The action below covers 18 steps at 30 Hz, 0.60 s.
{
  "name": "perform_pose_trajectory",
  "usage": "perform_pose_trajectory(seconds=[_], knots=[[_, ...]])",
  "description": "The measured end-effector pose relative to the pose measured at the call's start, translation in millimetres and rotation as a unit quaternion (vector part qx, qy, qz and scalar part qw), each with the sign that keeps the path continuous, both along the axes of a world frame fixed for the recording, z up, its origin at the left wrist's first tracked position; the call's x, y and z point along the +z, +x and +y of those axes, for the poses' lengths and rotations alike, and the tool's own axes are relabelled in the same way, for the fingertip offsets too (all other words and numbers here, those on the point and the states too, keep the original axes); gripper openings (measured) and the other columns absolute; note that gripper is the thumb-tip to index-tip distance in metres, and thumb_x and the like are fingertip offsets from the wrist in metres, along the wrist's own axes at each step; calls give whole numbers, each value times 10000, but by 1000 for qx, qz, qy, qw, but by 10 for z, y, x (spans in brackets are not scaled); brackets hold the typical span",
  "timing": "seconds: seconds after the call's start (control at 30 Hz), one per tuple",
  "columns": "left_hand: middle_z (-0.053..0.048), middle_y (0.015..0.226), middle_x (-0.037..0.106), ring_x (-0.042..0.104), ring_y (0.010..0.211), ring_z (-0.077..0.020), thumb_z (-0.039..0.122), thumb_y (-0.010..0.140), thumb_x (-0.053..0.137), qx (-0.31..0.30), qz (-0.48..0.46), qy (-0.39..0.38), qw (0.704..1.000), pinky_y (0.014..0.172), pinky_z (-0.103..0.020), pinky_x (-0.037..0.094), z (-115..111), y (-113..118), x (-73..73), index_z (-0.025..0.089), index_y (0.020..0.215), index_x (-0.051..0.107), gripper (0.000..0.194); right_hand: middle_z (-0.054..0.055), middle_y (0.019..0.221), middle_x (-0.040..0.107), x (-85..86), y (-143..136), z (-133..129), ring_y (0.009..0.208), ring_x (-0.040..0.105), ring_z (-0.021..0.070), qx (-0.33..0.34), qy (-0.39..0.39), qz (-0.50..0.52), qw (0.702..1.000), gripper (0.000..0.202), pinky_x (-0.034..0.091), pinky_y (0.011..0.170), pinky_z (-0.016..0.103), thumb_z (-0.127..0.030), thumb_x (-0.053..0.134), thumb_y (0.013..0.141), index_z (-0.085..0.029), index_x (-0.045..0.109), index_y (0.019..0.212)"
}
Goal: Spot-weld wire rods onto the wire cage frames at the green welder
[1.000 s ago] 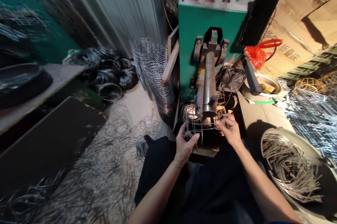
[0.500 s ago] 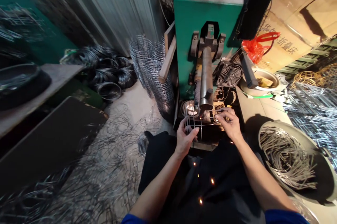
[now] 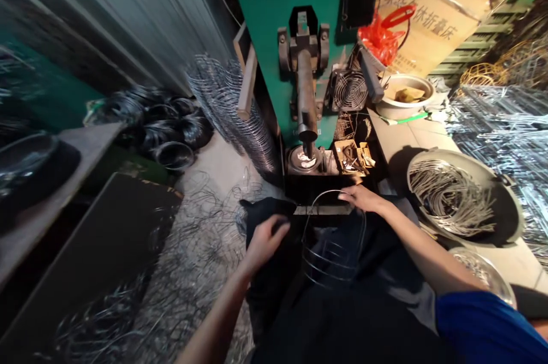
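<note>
A round wire basket (image 3: 329,264) with a curved handle hangs over my lap. My right hand (image 3: 358,195) pinches the top of its handle, on the right side. To the left of the basket is my left hand (image 3: 266,238), apart from it, with thumb and finger spread and nothing between them. Beyond both hands stands a green machine (image 3: 265,27) with a thick metal arm (image 3: 306,93) pointing toward me. Below the arm's tip is a round metal part (image 3: 305,160).
Nested wire frames (image 3: 231,107) lean left of the machine. Loose wires (image 3: 201,250) litter the floor. A basin rim (image 3: 507,181) surrounds bent wires at the right. A board (image 3: 103,238) stands at the left, and a white bowl (image 3: 405,107) lies beyond the basin.
The wire basket has come away from under the machine's arm to over my lap. My left hand has let go of it and moved left. The view has shifted, and the sparks are gone.
</note>
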<state>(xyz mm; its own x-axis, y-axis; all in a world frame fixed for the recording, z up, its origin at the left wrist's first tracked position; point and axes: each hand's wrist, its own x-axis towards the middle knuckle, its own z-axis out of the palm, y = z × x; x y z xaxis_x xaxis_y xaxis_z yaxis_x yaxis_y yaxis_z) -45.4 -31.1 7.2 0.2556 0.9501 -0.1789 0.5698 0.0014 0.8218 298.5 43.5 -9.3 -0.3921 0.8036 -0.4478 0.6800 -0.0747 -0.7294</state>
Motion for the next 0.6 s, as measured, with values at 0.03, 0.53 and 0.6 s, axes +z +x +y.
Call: perform_pose_trajectory(seconds=[0.03, 0.53, 0.6], knots=[[-96, 1120, 724, 670, 1036, -247, 412, 919, 554, -19, 29, 46, 998, 931, -352, 506, 213, 85, -10, 179, 1193, 671, 379, 28, 638, 664, -3, -104, 69, 461, 572, 125, 18, 15, -21, 1000, 482, 441, 483, 220, -603, 454, 941, -169, 664, 916], [-91, 1070, 722, 669, 950, -207, 276, 977, 466, -63, 157, 178, 969, 833, -292, 476, 878, 790, -251, 227, 1154, 689, 289, 148, 1043, 748, -219, -260, -236, 957, 713, 246, -108, 309, -98, 940, 340, 525, 878, 340, -279, 449, 992, -153, 671, 1217], [-86, 1007, 728, 666, 917, -205, 287, 978, 468, -61, 167, 191, 965, 810, -283, 461, 939, 777, -124, 219, 1067, 706, 263, 142, 1004, 751, -55, -275, -97, 950, 709, 245, -87, 321, -108, 937, 307, 515, 868, 328, -286, 464, 989, -162, 706, 1133]])
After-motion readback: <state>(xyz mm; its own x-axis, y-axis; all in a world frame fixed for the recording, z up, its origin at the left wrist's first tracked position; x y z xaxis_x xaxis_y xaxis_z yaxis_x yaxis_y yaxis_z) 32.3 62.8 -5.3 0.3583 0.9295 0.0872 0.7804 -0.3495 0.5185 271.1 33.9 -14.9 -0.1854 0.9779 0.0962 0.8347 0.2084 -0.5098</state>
